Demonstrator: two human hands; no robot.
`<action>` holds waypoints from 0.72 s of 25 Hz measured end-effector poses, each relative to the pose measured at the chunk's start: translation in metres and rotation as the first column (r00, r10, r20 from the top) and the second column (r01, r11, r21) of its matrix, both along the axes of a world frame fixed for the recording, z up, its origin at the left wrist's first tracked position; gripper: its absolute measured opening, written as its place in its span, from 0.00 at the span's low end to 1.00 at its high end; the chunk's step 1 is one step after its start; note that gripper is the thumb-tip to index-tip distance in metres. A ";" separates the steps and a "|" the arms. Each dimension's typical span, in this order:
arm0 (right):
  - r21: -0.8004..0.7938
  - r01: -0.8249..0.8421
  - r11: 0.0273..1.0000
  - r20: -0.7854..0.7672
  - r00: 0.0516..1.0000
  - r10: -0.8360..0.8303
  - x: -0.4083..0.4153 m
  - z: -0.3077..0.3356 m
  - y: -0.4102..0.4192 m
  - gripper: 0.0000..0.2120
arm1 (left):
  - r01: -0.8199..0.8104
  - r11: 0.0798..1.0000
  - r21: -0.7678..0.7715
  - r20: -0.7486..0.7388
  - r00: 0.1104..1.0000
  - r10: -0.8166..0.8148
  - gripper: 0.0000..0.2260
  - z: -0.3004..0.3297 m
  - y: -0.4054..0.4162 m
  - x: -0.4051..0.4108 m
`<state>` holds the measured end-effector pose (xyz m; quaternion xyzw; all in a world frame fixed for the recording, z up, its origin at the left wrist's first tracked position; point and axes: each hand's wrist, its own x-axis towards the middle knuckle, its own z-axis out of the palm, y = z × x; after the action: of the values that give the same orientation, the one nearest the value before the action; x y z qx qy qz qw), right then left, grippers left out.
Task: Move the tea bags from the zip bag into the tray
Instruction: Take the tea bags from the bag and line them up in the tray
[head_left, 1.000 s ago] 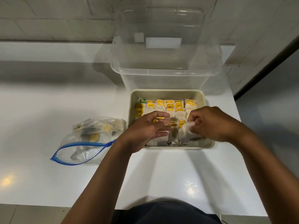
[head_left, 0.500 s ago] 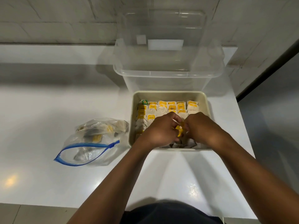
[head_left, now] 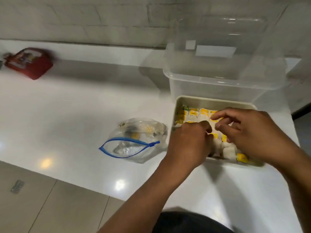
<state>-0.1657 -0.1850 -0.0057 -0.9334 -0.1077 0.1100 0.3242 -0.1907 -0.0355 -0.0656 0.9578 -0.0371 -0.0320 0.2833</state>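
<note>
A beige tray (head_left: 215, 100) sits at the right of the white counter, packed with rows of white tea bags with yellow tags (head_left: 203, 113). My left hand (head_left: 188, 143) is over the tray's near left part, its back toward me and its fingers curled down among the tea bags; the fingertips are hidden. My right hand (head_left: 252, 132) hovers over the tray's right half with loosely curled fingers and nothing visible in them. The clear zip bag (head_left: 134, 140) with a blue zipper lies open left of the tray, a few tea bags still inside.
A large clear plastic container (head_left: 218, 84) stands directly behind the tray. A red pouch (head_left: 28, 62) lies far left on the counter. The counter's front edge runs diagonally, with tiled floor below and a small packet (head_left: 16, 186) on it.
The view has swung left, bringing the red pouch and the floor into sight. My right hand has lifted off the tea bags and its fingers have loosened; the left hand stays low in the tray.
</note>
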 end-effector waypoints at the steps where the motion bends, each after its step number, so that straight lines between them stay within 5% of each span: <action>1: 0.073 -0.066 0.995 0.001 0.998 0.066 -0.008 -0.002 0.024 0.08 | -0.092 0.995 -0.024 0.063 0.994 0.094 0.07 0.006 0.028 -0.016; 5: 0.135 -0.340 0.931 0.076 0.940 0.333 -0.041 -0.037 0.127 0.10 | -0.366 0.930 -0.014 0.071 0.928 0.366 0.04 0.001 0.131 -0.073; 8: 0.054 -0.391 0.919 0.066 0.919 0.387 -0.055 -0.069 0.185 0.14 | -0.424 0.904 -0.047 0.068 0.902 0.426 0.10 -0.011 0.164 -0.087; 13: -0.133 -0.391 0.911 -0.170 0.914 0.367 -0.059 -0.094 0.243 0.16 | -0.328 0.944 0.045 -0.126 0.935 0.331 0.20 -0.039 0.199 -0.075; 18: -0.317 -0.275 0.908 -0.161 0.959 0.234 -0.037 -0.123 0.268 0.16 | -0.147 0.972 0.185 -0.232 0.954 0.189 0.22 -0.045 0.213 -0.059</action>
<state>-0.2026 0.0832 -0.1286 -0.9446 -0.1888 0.2236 0.1489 -0.2501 0.1773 -0.1107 0.9661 0.0831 -0.1300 0.2070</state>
